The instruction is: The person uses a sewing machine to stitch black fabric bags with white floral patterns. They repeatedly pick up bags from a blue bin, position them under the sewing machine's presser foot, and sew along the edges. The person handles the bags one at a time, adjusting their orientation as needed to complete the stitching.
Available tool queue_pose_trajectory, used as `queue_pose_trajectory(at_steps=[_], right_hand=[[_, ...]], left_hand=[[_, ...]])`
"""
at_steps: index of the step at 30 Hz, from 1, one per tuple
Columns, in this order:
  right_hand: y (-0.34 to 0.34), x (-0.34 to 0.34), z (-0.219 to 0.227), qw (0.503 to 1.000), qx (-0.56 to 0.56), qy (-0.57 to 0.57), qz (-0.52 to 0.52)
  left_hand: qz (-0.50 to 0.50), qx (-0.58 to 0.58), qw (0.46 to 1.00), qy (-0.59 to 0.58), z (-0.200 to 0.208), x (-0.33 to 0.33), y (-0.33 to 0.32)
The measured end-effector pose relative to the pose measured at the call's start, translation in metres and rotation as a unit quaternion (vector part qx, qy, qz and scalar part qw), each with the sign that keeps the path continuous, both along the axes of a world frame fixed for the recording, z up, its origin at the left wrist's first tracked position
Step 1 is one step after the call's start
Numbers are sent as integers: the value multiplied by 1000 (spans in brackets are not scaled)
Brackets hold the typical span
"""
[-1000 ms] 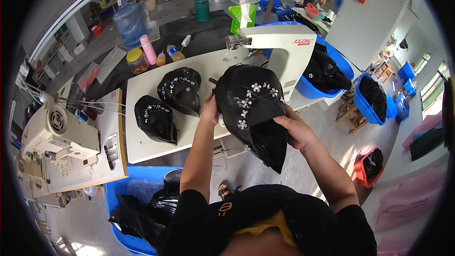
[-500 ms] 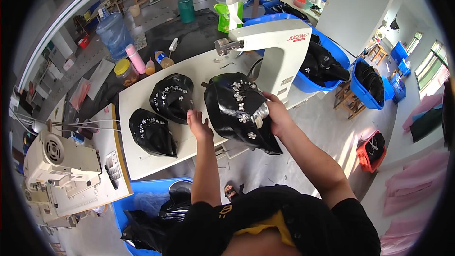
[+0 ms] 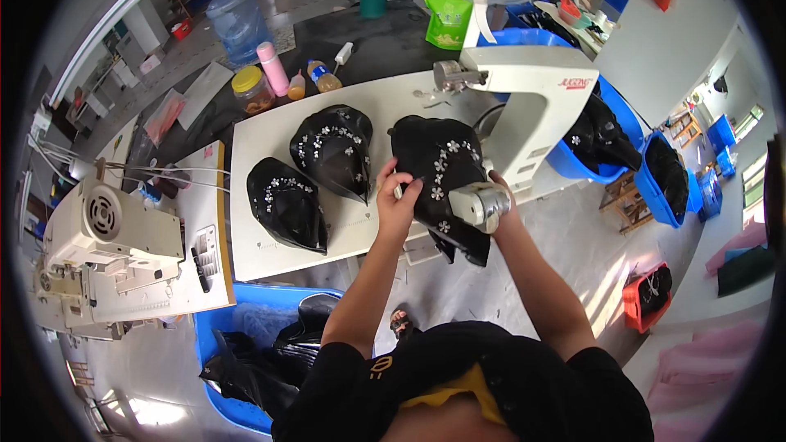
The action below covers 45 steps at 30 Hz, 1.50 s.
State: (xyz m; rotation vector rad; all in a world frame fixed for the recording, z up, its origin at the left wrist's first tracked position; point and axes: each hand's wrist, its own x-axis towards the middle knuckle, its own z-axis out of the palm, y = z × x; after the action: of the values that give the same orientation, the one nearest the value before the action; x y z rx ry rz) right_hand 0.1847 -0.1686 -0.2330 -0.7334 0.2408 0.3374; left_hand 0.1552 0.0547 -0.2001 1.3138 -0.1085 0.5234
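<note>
Beyond the gripping right hand (image 3: 503, 209), red lettering (image 3: 577, 83) is seen on the white machine (image 3: 524, 70) and, nearside, yellow print (image 3: 381, 366) on the black shirt (image 3: 540, 381)

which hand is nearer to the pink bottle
Left: the left hand is at the left side of the flowered black piece, below and right of the pink bottle; the right hand is at the piece's right side, farther right.

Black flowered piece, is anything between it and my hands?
Nothing visible separates the black flowered piece from the left hand; beside the right hand, a rounded metal part covers some of the piece.
</note>
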Motion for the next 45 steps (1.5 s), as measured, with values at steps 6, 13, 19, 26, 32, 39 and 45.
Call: queue_pose_trajectory(at_steps=[6, 13, 19, 26, 32, 39, 45], right_hand=[[37, -38, 76, 988, 69, -125, 60], [29, 17, -8, 978, 127, -92, 134], [-24, -45, -32, 828, -513, -222, -30], [-53, -127, -40, 851, -516, 97, -11], [-20, -162, -20, 868, -495, -2, 36], [-8, -163, 10, 884, -451, -115, 28], [-33, -163, 25, 890, -435, -137, -2]], left_hand=[[41, 334, 938, -83, 27, -43, -22], [26, 439, 893, -94, -18, -19, -3], [288, 495, 807, 143, -21, -62, 98], [184, 636, 630, 405, -37, -69, 205], [205, 362, 846, 334, 14, -87, 217], [137, -58, 989, 21, 152, -138, 120], [2, 455, 876, -159, 196, -159, -19]])
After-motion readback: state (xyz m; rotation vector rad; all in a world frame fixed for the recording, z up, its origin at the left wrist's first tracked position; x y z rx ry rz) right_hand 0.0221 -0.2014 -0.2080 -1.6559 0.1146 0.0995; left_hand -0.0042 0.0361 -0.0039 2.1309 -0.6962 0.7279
